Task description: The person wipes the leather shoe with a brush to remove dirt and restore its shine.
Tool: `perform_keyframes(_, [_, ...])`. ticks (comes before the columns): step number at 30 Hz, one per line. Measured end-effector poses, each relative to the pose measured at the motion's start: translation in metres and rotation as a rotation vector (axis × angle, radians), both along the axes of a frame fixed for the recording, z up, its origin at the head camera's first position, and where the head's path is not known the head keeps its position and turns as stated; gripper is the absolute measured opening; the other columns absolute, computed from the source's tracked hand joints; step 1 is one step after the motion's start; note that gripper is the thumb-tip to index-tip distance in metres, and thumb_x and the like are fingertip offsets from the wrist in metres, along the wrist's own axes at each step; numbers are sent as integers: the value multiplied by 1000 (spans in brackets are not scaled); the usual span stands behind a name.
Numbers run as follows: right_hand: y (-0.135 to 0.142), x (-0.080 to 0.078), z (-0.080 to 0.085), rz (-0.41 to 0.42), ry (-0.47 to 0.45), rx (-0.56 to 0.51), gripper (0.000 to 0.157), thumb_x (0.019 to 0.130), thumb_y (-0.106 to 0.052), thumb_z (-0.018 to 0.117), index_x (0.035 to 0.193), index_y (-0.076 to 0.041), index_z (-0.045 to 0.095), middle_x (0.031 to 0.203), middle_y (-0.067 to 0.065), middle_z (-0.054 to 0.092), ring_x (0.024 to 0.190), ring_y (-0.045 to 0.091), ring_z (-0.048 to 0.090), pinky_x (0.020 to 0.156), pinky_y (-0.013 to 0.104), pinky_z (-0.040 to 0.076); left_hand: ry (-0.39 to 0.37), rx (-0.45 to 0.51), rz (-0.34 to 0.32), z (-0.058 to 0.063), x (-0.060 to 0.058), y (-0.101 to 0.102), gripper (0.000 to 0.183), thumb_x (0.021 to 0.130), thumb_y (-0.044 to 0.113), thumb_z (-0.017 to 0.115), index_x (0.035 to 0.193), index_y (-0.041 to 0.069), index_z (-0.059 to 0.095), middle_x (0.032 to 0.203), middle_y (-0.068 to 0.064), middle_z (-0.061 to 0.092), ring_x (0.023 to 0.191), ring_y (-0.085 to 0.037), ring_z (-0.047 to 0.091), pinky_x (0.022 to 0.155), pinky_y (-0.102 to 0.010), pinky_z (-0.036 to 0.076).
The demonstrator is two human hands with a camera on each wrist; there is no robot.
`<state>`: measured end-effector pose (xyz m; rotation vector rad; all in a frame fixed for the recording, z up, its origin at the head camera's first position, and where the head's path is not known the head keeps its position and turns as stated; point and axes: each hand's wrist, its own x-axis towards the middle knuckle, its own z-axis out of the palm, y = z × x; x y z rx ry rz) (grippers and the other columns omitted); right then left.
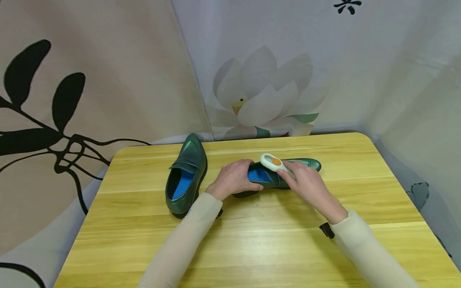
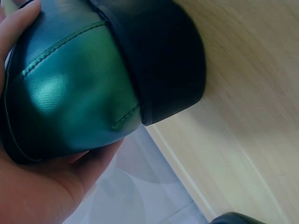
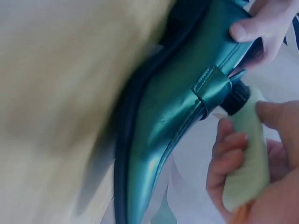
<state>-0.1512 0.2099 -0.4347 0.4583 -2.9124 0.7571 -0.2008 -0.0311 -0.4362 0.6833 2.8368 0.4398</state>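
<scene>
- Head view: the gripped green shoe (image 1: 279, 184) lay crosswise on the far half of the table (image 1: 252, 240), toe to your right, heel to your left.
- Same view: your left hand (image 1: 232, 180) gripped it at the heel end, thumb on the near side, fingers over the far side.
- Same view: your right hand (image 1: 306, 182) held a pale brush (image 1: 268, 161) with an orange patch, just above the front of the shoe's opening.
- Same view: the second shoe (image 1: 189, 160) stood upright to the left, toe away from you, no hand on it.
- Left wrist view: your left palm and fingers wrapped the back of the gripped shoe; the dark heel block (image 2: 168, 70) faced the wood. Could not tell whether it bore on the tabletop.
- Right wrist view: your right thumb and fingers were curled firmly round the brush; its dark bristles (image 3: 235, 98) sat at the strap (image 3: 214, 88), beside the opening. Contact looked likely; the angle did not settle it.
- Step in hand, by my reading: brushing the upper around the strap, left hand steadying, right hand working.
- Next move, as I judged it, called for short, light strokes along the strap toward the toe, your left grip firm so the shoe would not roll, bristles clear of your left fingers.
</scene>
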Motion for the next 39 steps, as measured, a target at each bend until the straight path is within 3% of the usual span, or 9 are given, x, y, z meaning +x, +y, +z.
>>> perform_keyframes(3, [14,22,-4,34,3,-41,50,106,-34,60,141,2,61,131,23,66,120,43,62,97,60,50,6,-8,5,0,0,1,91,78,65,81,147,10,56,139,-8,63,112,-26,65,92,-47,55])
perform_keyframes(7, [28,46,-13,80,29,-66,44,103,-28,68,136,0,65,112,12,70,91,24,65,78,43,55,20,-11,-1,0,0,2,91,78,65,81,147,10,56,141,-9,63,114,-28,65,93,-47,55])
perform_keyframes(11, [30,51,-19,92,53,-80,42,102,-27,69,135,-1,66,104,6,68,82,17,58,69,37,50,28,-15,0,-1,1,2,91,78,65,81,146,10,56,140,-9,63,112,-26,65,92,-46,55])
perform_keyframes(18, [10,17,-10,12,1,-78,51,107,-36,58,140,3,61,130,22,67,116,42,65,93,59,52,32,-14,-2,-3,3,3,90,79,65,81,145,8,57,134,-10,65,106,-25,64,90,-45,55])
perform_keyframes(21, [-2,-4,-3,0,0,-31,48,108,-37,57,135,1,65,112,18,72,95,35,68,79,51,55,39,-10,2,-2,4,4,90,79,64,81,144,7,57,132,-10,66,104,-25,65,88,-44,56])
perform_keyframes(24, [-8,-19,3,4,-17,-11,43,108,-38,57,130,-3,69,90,10,67,72,25,60,64,41,48,34,-10,11,-1,4,4,89,79,63,81,144,7,57,130,-9,67,102,-24,64,87,-44,56])
perform_keyframes(27, [-5,-21,4,-11,-32,-61,44,108,-37,55,133,-3,67,91,8,65,70,21,54,63,38,44,15,-2,18,-2,4,5,89,79,63,81,144,7,57,131,-10,66,101,-24,64,87,-44,56])
perform_keyframes(33, [19,9,-4,-61,-33,-196,47,112,-34,47,137,5,57,93,11,60,76,25,53,67,40,44,10,-1,23,-1,4,5,91,79,65,81,146,8,56,136,-10,65,104,-26,64,89,-46,55])
perform_keyframes(39, [34,43,-15,-40,0,-120,42,110,-22,53,134,13,55,108,20,62,84,28,57,73,46,51,13,-16,22,-1,2,3,92,79,66,79,146,8,55,140,-10,63,107,-26,63,90,-45,55])
